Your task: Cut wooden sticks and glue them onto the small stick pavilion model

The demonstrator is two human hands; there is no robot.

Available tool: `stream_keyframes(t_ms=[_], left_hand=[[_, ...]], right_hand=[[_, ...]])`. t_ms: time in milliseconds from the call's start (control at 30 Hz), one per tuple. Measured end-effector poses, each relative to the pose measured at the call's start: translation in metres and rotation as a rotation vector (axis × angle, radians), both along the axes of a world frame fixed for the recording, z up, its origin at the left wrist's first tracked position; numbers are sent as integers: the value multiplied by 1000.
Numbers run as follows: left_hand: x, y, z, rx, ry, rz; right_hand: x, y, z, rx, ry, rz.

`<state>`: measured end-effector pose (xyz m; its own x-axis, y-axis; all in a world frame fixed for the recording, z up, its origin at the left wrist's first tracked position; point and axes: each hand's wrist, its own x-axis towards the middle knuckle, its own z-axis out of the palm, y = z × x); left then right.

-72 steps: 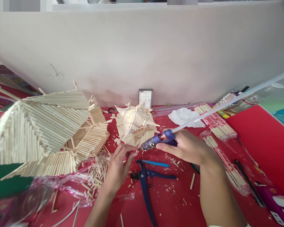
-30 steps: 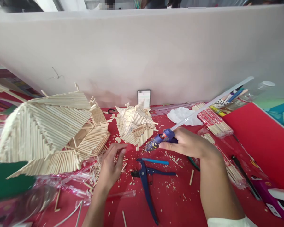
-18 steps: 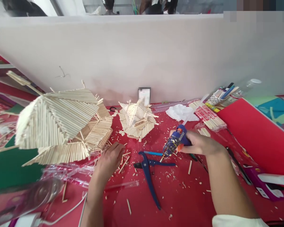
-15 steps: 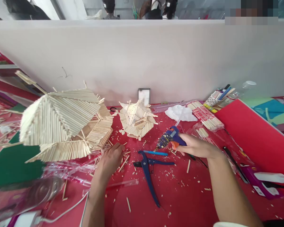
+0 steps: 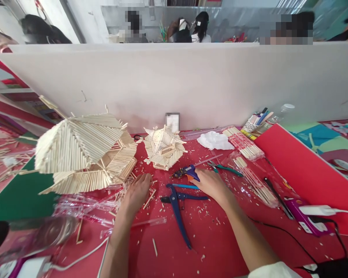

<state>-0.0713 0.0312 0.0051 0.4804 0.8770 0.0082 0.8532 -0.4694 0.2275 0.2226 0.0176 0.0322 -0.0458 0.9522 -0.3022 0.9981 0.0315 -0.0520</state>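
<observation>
My right hand (image 5: 211, 184) is closed round the grip of a blue and orange hot glue gun (image 5: 186, 173), its nozzle pointing left, low over the table. A clear glue stick sticks out behind it. My left hand (image 5: 137, 192) rests by a heap of short wooden stick bits, fingers curled together; their tips are hidden. Right of that hand lie blue cutters (image 5: 177, 202), handles spread, and a light-blue pen (image 5: 185, 186). Behind stands a small roofed model of wooden sticks (image 5: 164, 150). To the left is a larger stick-built pavilion (image 5: 75, 144).
Green-handled pliers (image 5: 227, 170), packs of wooden sticks (image 5: 243, 143) and white tissue (image 5: 214, 140) lie on the right. A pen cup (image 5: 251, 125) stands near the pale partition (image 5: 174, 81). A black cord (image 5: 278, 229) and purple power strip (image 5: 313, 222) are at right. People sit beyond.
My right hand has brought the glue gun leftward, nearer my left hand, uncovering the green-handled pliers. The view has tilted up slightly. My left hand stays by the stick bits.
</observation>
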Motion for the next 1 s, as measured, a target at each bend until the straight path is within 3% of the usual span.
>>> stream_keyframes(t_ms=[133,233,333,433,533,767,1000], left_hand=[[-3,3,-1,26,-233,-39],[0,2,8,-14,-428,4],[8,-3,22,-192,-600,80],[17,-8,32,-384,-858,97],[27,-11,34,-510,-1071,143],[40,-10,36,-609,-1271,227],[41,-4,33,-659,-1302,256]], right_hand=[[0,1,-4,12,-41,-10],[-2,-9,-2,86,-23,-8],[-10,-25,6,151,132,25],[-24,-36,12,106,372,96],[-36,-37,11,76,481,146],[-42,-27,-1,72,532,200],[-41,-24,-15,51,584,204]])
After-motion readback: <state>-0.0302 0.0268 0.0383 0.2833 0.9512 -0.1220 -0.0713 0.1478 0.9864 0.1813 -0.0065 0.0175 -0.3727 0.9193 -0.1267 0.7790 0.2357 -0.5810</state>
